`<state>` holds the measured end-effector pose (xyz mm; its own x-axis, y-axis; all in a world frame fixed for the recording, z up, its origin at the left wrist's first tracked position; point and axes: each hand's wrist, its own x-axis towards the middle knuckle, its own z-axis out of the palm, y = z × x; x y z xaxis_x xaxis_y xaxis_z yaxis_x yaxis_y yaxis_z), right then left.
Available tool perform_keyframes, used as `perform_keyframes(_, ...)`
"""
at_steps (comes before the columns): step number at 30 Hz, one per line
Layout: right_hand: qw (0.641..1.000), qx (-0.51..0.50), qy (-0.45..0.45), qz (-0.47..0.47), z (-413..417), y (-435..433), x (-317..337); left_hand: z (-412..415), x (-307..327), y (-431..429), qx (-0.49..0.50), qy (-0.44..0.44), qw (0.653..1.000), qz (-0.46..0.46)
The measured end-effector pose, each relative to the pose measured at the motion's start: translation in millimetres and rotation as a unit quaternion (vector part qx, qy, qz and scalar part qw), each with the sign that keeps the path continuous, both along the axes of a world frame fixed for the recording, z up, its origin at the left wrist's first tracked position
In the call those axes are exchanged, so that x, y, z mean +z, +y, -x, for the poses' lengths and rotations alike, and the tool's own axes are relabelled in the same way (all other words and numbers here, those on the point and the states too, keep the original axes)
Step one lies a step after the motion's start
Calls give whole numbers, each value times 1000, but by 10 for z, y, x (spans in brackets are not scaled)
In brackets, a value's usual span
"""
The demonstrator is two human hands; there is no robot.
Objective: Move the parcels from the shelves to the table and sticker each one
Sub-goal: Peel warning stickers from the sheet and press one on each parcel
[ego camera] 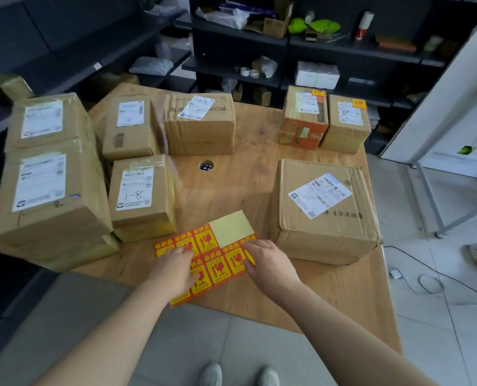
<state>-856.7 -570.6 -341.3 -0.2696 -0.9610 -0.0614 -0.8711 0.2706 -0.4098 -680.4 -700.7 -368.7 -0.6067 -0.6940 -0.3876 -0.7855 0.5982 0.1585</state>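
Parcels crowd the wooden table [259, 168], and the biggest sit on its left side: two large cartons [50, 190] pressed together, each with a white shipping label and no fragile sticker that I can see. Next in size is the wide box [323, 210] on the right, just beside the right hand, also without a sticker on the faces that show. A mid-sized box [199, 123] stands at the back centre, with a similar one [128, 126] to its left and a box marked "1-8" [142, 196] in front of that; none of these shows a sticker either. The two small boxes [326, 118] at the back right each carry a yellow-and-red sticker at the top edge, so by my reading those two are done and six remain.

Moving the parcels looks largely finished: the shelves [287, 43] behind hold mostly bags, tape rolls and scraps, though small cartons low down may or may not count.

The sticker sheet [217, 257] lies flat at the near edge of the table, its upper right corner already bare backing. The left hand [176, 271] presses flat on the sheet, fingers spread and gripping nothing. The right hand [268, 263] has its fingertips at the sheet's right edge, seemingly working a sticker loose; whether one is pinched yet I cannot tell.
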Motion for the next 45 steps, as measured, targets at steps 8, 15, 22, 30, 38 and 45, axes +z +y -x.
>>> perform_keyframes(8, 983, -10, 4, -182, 13, -182, -550, 40, -278, -134, 20, 37, 999, 3)
perform_keyframes(15, 985, 6, 52, -164, 28, -110, -609, 203, -395, -328, 32, 19, 999, 5)
perform_keyframes(22, 986, -11, 20, -162, 18, -288, -544, 295, -394, -388, 52, 14, 998, 17)
perform_keyframes(30, 987, -11, -34, -157, 3, -544, -515, 237, -266, -541, 87, 0, 996, -27)
perform_keyframes(38, 992, -9, -125, -9, -133, -918, -235, 43, 107, -503, 145, 212, 955, -148)
perform_keyframes(45, 982, -5, -174, 74, -174, -1012, 32, -13, 436, -537, 116, 266, 939, -187)
